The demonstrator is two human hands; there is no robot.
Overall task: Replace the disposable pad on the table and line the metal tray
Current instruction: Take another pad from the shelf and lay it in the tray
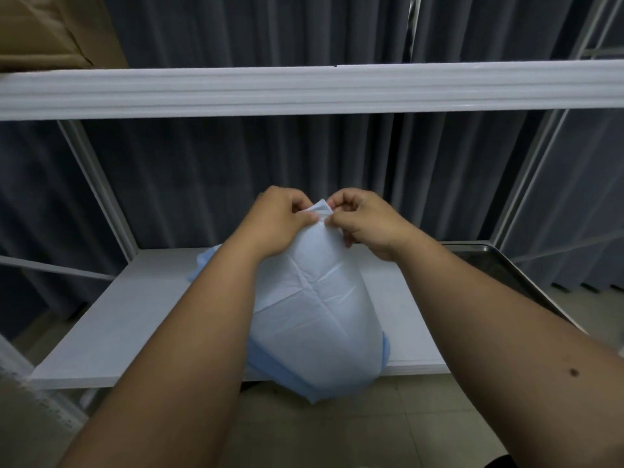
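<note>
Nearest the camera, a folded disposable pad (314, 319) hangs above the white table (141, 315), its lower end past the front edge. The left hand (280, 221) and right hand (364, 224) pinch its top corner, seemingly parting layers. Spreading remains undone. Farther right, the metal tray (499, 261) appears unlined.

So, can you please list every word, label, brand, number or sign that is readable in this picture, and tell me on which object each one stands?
There are none to read.
Folded white and blue disposable pad, pinched by the left hand and the right hand: no print.
Brown cardboard box at the upper left: no visible lettering.
White table top, shiny metal tray, white shelf rail, dark grey curtain: all plain.
</note>
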